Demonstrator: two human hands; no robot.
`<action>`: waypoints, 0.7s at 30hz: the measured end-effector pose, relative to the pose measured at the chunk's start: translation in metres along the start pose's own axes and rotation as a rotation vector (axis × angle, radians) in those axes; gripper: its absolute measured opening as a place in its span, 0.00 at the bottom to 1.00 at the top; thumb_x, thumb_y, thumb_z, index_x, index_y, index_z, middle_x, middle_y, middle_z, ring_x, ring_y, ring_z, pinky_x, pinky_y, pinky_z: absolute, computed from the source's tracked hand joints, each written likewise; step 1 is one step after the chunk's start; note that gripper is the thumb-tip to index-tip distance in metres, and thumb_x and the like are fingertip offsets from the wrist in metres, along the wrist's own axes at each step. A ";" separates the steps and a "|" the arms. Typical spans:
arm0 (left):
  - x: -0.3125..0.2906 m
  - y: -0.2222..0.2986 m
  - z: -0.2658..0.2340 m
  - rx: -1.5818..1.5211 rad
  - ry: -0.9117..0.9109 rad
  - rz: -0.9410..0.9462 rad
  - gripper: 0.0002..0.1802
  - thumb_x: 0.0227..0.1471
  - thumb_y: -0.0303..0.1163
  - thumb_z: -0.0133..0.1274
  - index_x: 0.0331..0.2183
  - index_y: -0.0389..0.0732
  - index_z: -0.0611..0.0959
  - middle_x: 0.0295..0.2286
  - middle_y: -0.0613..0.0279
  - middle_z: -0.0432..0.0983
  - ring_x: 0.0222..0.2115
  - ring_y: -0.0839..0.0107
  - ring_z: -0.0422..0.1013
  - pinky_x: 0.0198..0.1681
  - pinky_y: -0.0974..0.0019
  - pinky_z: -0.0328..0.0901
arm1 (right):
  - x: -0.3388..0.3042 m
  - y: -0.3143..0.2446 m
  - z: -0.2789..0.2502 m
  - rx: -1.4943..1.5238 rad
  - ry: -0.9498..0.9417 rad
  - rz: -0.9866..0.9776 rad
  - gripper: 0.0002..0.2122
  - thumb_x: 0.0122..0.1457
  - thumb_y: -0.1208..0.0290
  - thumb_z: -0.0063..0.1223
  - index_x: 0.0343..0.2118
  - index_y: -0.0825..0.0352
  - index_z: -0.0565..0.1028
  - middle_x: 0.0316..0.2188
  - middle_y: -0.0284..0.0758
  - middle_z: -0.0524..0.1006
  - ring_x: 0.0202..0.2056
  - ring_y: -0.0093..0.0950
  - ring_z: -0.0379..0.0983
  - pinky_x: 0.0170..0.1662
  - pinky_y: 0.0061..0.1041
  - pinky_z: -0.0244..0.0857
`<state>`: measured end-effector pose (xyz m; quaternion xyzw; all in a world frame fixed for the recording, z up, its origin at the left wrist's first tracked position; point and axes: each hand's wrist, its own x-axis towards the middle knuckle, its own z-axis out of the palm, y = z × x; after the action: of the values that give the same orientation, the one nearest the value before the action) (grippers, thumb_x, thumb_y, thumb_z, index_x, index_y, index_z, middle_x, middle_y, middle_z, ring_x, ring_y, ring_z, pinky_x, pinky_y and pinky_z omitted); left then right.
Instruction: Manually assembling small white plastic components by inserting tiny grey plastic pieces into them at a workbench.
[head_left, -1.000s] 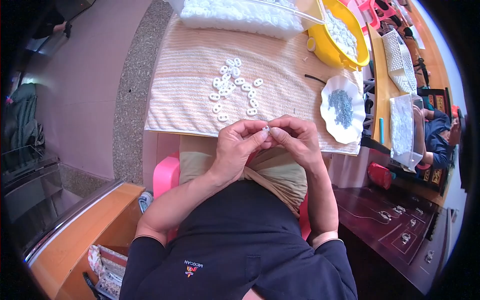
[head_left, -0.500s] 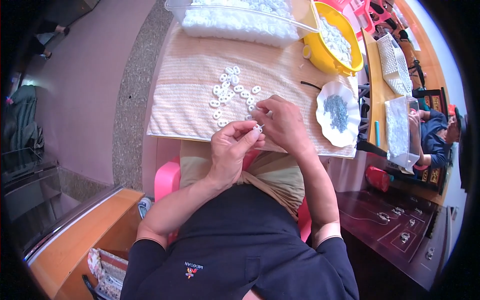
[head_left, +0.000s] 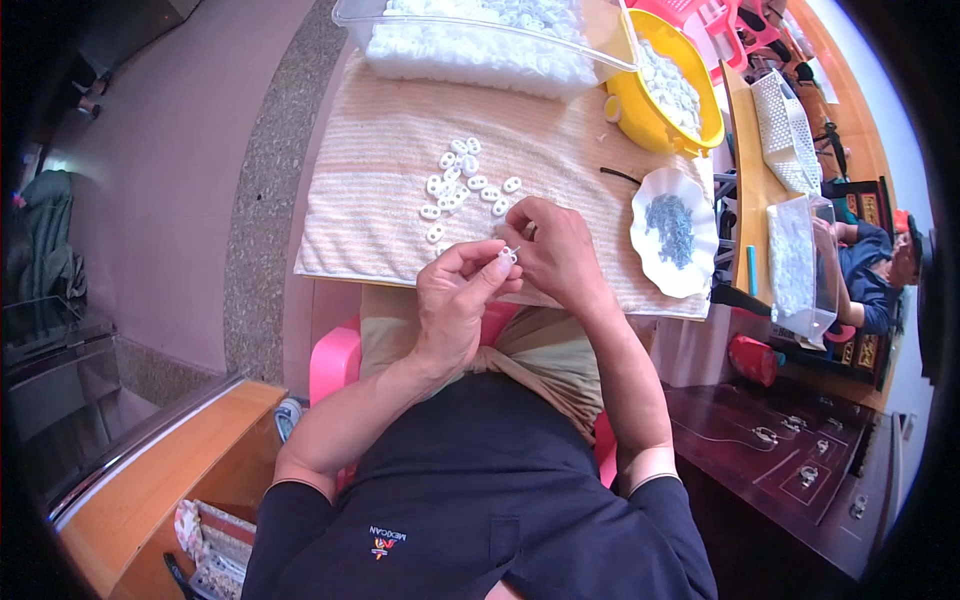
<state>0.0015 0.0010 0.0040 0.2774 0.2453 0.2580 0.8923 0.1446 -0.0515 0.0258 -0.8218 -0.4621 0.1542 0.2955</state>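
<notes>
My left hand (head_left: 450, 305) pinches a small white two-hole plastic piece (head_left: 508, 255) between thumb and forefinger, just past the towel's near edge. A thin, pale metal pin or screw seems to stick out of it. Right beside it, my right hand (head_left: 562, 255) is closed, its fingers curled toward the piece; what they hold, if anything, is hidden. Ahead of both hands, several matching white two-hole pieces (head_left: 461, 160) lie loose on the striped towel (head_left: 380, 130). To the right, a scalloped white plate (head_left: 648, 262) holds a heap of small grey-blue metal parts (head_left: 672, 228).
At the back stands a clear plastic bin (head_left: 480, 70) full of white pieces. A yellow basin (head_left: 640, 125) of similar pieces is next to it. One thin black strip (head_left: 619, 174) lies near the plate. Another person (head_left: 868, 270) sits at far right beside a clear box (head_left: 800, 275).
Both hands have shifted slightly left with the white piece. My left hand now covers more of the nearest loose piece, and my right fingers hide some pieces seen before.
</notes>
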 end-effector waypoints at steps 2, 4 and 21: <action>0.000 0.001 -0.002 0.003 0.010 0.008 0.10 0.53 0.21 0.53 0.40 0.35 0.78 0.32 0.59 0.77 0.33 0.72 0.75 0.37 0.70 0.73 | -0.004 0.001 -0.001 0.057 0.022 -0.022 0.07 0.50 0.72 0.58 0.29 0.70 0.77 0.24 0.39 0.78 0.23 0.32 0.75 0.27 0.27 0.67; 0.001 0.001 -0.004 -0.013 0.017 0.008 0.10 0.53 0.22 0.53 0.40 0.35 0.78 0.32 0.60 0.77 0.32 0.72 0.75 0.38 0.70 0.73 | -0.010 0.003 -0.005 0.280 0.050 0.055 0.06 0.53 0.75 0.57 0.33 0.71 0.77 0.24 0.33 0.78 0.23 0.19 0.73 0.26 0.20 0.65; 0.002 0.000 -0.003 -0.072 -0.020 -0.039 0.10 0.53 0.22 0.54 0.40 0.33 0.77 0.32 0.58 0.77 0.31 0.75 0.75 0.37 0.73 0.73 | -0.044 0.020 -0.011 1.086 -0.251 0.207 0.13 0.58 0.79 0.54 0.46 0.74 0.74 0.35 0.37 0.79 0.33 0.21 0.75 0.35 0.19 0.73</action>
<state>0.0015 0.0036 0.0014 0.2430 0.2325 0.2463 0.9089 0.1402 -0.1008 0.0208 -0.5684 -0.2648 0.4945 0.6019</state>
